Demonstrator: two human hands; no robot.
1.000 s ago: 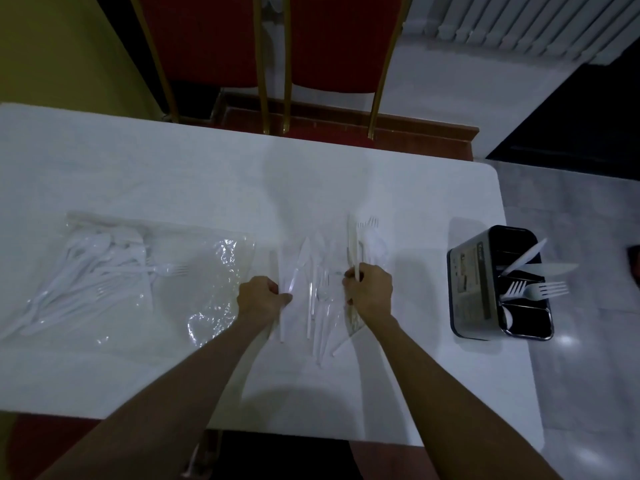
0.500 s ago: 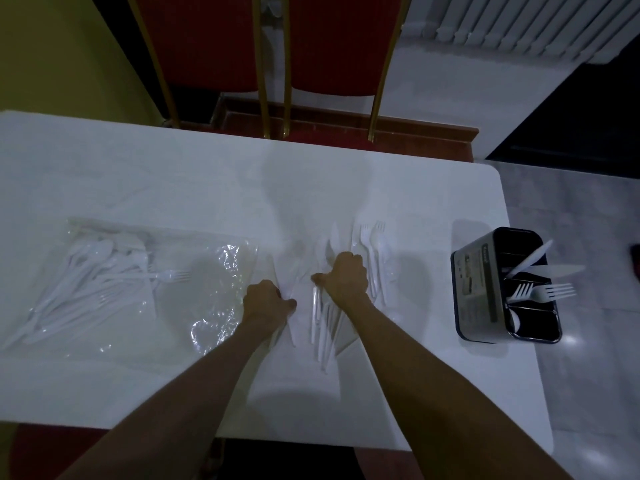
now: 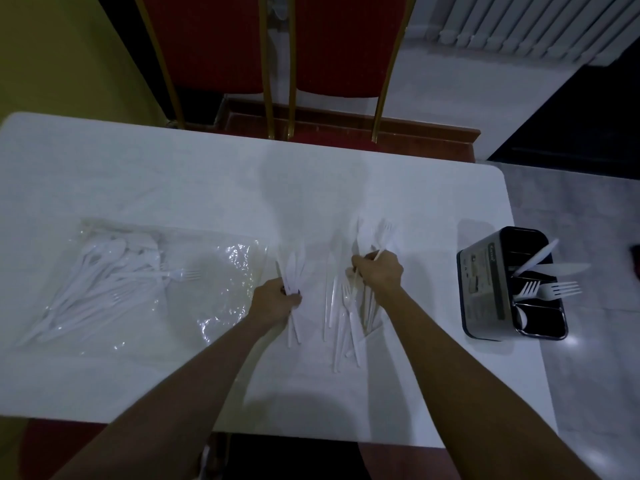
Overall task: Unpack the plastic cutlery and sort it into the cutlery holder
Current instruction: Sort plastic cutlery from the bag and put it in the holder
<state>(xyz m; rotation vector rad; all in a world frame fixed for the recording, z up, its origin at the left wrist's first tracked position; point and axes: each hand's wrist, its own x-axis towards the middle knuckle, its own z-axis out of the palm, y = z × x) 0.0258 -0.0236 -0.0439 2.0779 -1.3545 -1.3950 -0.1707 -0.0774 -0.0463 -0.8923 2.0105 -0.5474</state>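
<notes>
White plastic cutlery lies loose in a pile on the white table between my hands. My left hand grips a small bunch of plastic knives by the handles, blades pointing away. My right hand grips a few forks just right of the pile. A clear plastic bag on the left still holds several white spoons and forks. The black cutlery holder stands at the table's right edge with two knives and two forks in it.
Two red chairs with gold frames stand behind the table's far edge. A white radiator is on the far wall at right. The table's right edge lies just past the holder, with grey floor beyond.
My right hand dipped left into the loose pile, then moved back right and now holds forks. My left hand kept its hold on the knives and stayed nearly in place.
</notes>
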